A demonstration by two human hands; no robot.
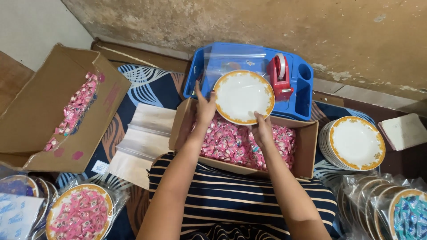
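A large open cardboard box [49, 111] is seen at the left on the patterned floor mat [147, 82], with a heap of small pink-wrapped sweets spilled along its inner flap. A second cardboard box [307, 146], lower and wider, is set directly in front of the person and is filled with the same pink sweets [231, 142]. Behind it, touching its far edge, a blue plastic tray [304, 95] is placed against the wall, and a clear plastic bag [231, 60] and a red tape dispenser [280, 78] are carried in it. A stack of white plates with yellow-orange rims [356, 143] is set just to the right of the middle box. Folded clear bags [144, 138] are laid between the two boxes. A single white plate with a yellow-orange rim [242, 95] is held tilted above the middle box, in front of the blue tray. It is gripped at its left edge by the left hand [204, 109] (fingers raised along the rim) and at its lower edge by the right hand [261, 129]. Bagged plates of pink sweets [80, 213] are visible at the lower left.
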